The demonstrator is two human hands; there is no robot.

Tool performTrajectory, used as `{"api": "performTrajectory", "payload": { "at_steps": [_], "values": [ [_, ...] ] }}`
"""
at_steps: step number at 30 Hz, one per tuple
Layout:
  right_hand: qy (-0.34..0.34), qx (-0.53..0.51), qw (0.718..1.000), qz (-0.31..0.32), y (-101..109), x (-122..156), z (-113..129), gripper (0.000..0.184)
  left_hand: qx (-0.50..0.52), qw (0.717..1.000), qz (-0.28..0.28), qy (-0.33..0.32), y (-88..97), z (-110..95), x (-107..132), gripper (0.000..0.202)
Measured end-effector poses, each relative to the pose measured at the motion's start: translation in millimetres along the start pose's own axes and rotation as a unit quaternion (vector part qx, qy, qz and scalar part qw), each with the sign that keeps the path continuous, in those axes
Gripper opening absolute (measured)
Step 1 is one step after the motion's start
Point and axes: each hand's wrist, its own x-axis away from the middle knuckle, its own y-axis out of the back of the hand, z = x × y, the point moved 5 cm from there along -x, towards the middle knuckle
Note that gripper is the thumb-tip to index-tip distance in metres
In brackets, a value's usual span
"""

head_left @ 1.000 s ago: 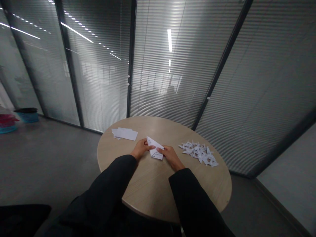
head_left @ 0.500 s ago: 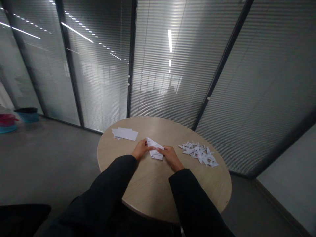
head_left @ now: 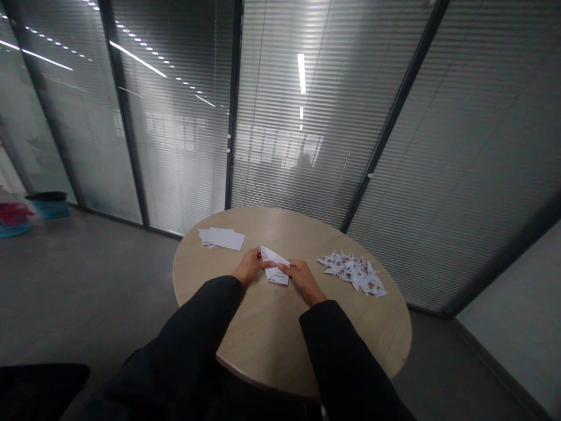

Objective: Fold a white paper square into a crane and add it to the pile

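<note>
Between my two hands is a folded sheet of white paper (head_left: pixel 277 277) with printed text, its top left corner pointed. My left hand (head_left: pixel 250 266) grips the paper's left side, thumb across the front. From the right, my right hand (head_left: pixel 302 276) pinches it with the thumb on the front near the middle. Both thumbs almost meet, and the fingers behind the paper are partly hidden. To the right lies a pile of folded white paper pieces with pointed tips (head_left: pixel 350 271). Flat white paper sheets (head_left: pixel 225 238) lie overlapped at the left.
The round wooden table (head_left: pixel 267 327) carries all the paper. A glass partition with blinds (head_left: pixel 289 169) stands right behind it. On the floor at far left are a blue bin with a black liner (head_left: pixel 50 207) and a bin with a red liner (head_left: pixel 13 216).
Hands and folded paper stay in nearly the same place. The thumbs have shifted very slightly on the paper.
</note>
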Motion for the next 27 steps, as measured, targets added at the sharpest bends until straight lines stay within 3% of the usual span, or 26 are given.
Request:
{"api": "performTrajectory", "payload": {
  "at_steps": [12, 20, 27],
  "values": [
    [-0.038, -0.032, 0.999, 0.023, -6, -4, -9, 0.039, -0.034, 0.999, 0.0, -0.012, 3.2, 11, -6, 0.033],
    [-0.042, -0.037, 0.998, -0.002, 0, -2, -3, 0.039, 0.131, 0.99, 0.027, 0.033, 1.2, 5, 0, 0.038],
    [-0.047, -0.06, 0.997, -0.001, -1, 1, 0, 0.038, 0.199, 0.976, 0.063, 0.056, -3.0, -1, 6, 0.037]
  ]
}}
